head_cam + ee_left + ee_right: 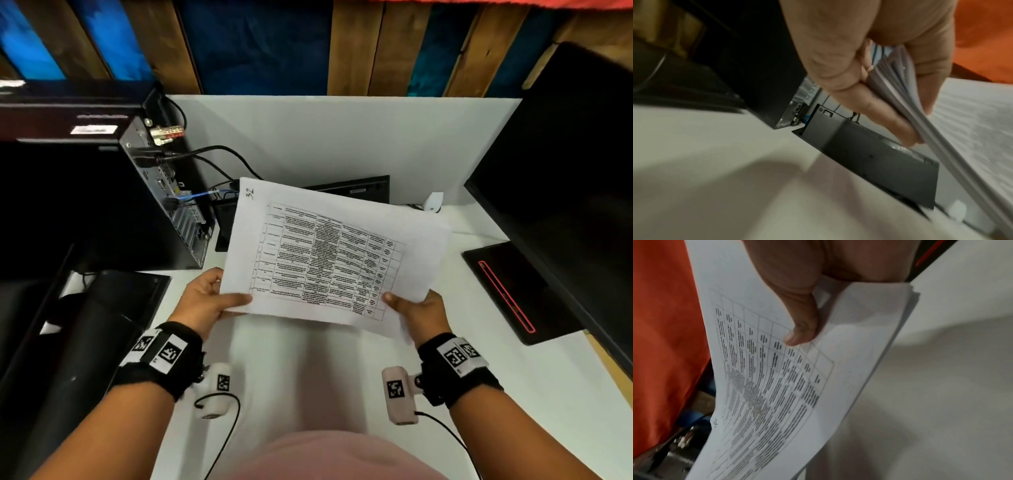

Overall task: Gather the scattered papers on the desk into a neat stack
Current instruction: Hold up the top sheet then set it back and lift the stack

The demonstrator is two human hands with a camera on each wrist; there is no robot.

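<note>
Now the papers [335, 253] are held above the desk [308, 370], pinched at their near corners by the left hand [205, 301] and right hand [419, 313]; their long axis runs hand to hand, slightly skewed.

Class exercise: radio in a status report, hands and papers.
Left hand and right hand both grip the papers. Stack held above desk, edges uneven. Nothing blocking below.
</note>
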